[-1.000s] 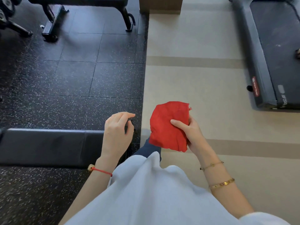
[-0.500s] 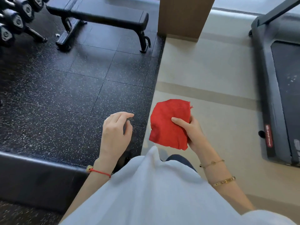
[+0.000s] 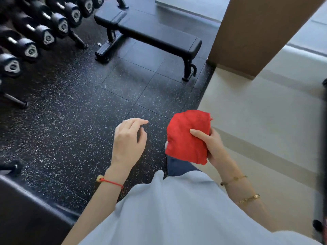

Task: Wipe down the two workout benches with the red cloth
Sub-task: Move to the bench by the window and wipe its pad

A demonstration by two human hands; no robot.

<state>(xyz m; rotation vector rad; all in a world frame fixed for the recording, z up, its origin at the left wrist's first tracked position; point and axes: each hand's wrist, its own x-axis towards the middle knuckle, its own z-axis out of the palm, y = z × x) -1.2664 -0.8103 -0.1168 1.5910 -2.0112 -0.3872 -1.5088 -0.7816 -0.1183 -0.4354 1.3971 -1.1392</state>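
My right hand (image 3: pixel 212 145) holds the folded red cloth (image 3: pixel 185 138) in front of my waist, thumb pressed across its face. My left hand (image 3: pixel 129 138) hovers beside it with loosely curled fingers and holds nothing. One black workout bench (image 3: pixel 155 38) stands on the dark rubber floor ahead, beyond both hands. The padded edge of the other bench (image 3: pixel 26 214) fills the bottom left corner, close to my left forearm.
A rack of black dumbbells (image 3: pixel 44 32) lines the upper left. A brown pillar (image 3: pixel 256 32) rises at the upper right, beside the far bench's end. Beige floor (image 3: pixel 256 112) lies to the right, with a dark treadmill edge (image 3: pixel 323 156) at the frame's right side.
The view has swung up and left: the far bench and dumbbell rack have come closer into view, the near bench slid to the bottom left. Both hands keep their pose, cloth still held.
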